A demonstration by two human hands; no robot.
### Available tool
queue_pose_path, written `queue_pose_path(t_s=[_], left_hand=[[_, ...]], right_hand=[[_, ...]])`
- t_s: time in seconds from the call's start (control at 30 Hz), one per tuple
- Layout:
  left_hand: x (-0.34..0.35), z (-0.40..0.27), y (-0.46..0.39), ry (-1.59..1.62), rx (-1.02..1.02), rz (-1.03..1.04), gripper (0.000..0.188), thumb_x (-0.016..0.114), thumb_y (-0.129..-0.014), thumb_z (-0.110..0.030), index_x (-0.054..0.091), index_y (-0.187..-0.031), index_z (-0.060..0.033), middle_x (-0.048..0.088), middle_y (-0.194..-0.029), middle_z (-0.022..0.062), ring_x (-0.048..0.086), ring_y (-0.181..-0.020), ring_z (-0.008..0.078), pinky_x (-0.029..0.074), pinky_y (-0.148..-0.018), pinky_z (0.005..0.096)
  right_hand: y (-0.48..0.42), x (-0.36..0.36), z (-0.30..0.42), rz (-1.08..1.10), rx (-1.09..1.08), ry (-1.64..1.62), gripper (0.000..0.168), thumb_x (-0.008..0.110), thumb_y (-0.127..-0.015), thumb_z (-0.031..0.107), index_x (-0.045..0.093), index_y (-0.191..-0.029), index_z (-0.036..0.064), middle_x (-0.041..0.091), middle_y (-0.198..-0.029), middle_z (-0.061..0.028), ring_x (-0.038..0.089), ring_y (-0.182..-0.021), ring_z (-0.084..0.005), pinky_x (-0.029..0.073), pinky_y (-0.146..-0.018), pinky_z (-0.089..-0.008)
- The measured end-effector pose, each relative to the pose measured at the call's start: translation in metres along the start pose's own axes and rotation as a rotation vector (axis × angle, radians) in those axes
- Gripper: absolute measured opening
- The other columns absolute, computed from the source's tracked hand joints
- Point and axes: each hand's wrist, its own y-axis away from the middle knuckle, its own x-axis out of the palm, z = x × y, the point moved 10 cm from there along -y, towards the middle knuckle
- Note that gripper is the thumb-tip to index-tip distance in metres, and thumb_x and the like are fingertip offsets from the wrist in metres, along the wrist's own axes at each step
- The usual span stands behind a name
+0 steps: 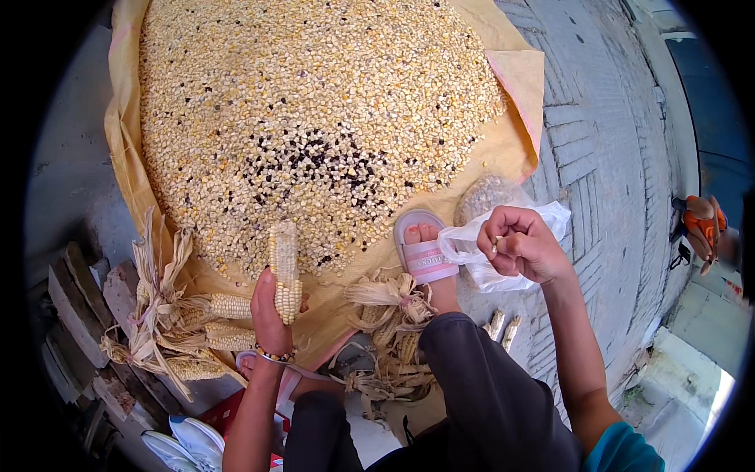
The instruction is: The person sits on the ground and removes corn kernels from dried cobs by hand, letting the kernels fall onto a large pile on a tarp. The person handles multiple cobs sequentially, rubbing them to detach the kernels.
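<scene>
My left hand [272,321] grips the lower part of a dried corn cob [286,265], held upright. Its upper part looks largely bare of kernels, while rows of pale yellow kernels still cover the lower end and left edge. My right hand [525,245] is raised to the right, pinching small pale corn kernels [496,243] between thumb and fingers. Behind that hand lies a translucent plastic bag [551,221], its contents too blurred to name surely. Beyond both hands spreads a wide heap of loose kernels [318,76], mostly cream, with a dark patch [318,159] near the front.
A tan woven sheet [519,144] lies beneath the heap. Husk-tied corn ears [230,307] lie left; more husked ears [389,330] sit between my legs. Split wood [76,312] is stacked left. Two thin cobs [510,331] rest on concrete. A person in orange [702,221] is far right.
</scene>
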Motion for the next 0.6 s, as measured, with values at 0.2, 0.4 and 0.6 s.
queue_pose_path(t_s=[0.2,0.4,0.6], left_hand=[[0.002,0.01,-0.005,0.043,-0.003,-0.001,0.04,0.033,-0.095,-0.038,0.053,-0.092,-0.0029,0.056,-0.064,0.0073,0.055,-0.054,0.014,0.045,-0.052,0.0265],[0.011,0.015,-0.009,0.101,-0.036,0.022,0.041,0.032,-0.095,-0.038,0.052,-0.093,-0.0027,0.057,-0.067,0.0074,0.056,-0.055,0.0142,0.046,-0.054,0.0269],[0.038,0.001,-0.005,0.039,-0.005,0.094,0.048,0.024,-0.097,-0.036,0.053,-0.087,0.0009,0.056,-0.064,0.0109,0.054,-0.059,0.0178,0.045,-0.063,0.031]], right_hand=[[0.055,-0.142,-0.048,-0.435,0.173,0.598,0.017,0.056,-0.083,0.01,0.056,-0.091,-0.006,0.06,-0.077,-0.0095,0.061,-0.064,-0.0131,0.052,-0.058,-0.026],[0.05,-0.151,-0.052,-0.636,0.132,0.561,0.02,0.052,-0.086,0.012,0.056,-0.084,-0.007,0.059,-0.071,-0.0068,0.06,-0.062,-0.0132,0.048,-0.051,-0.0266],[0.031,-0.056,0.008,-0.504,0.058,0.803,0.024,0.052,-0.091,0.019,0.058,-0.091,-0.005,0.059,-0.068,-0.0053,0.057,-0.059,-0.0087,0.046,-0.052,-0.0245]])
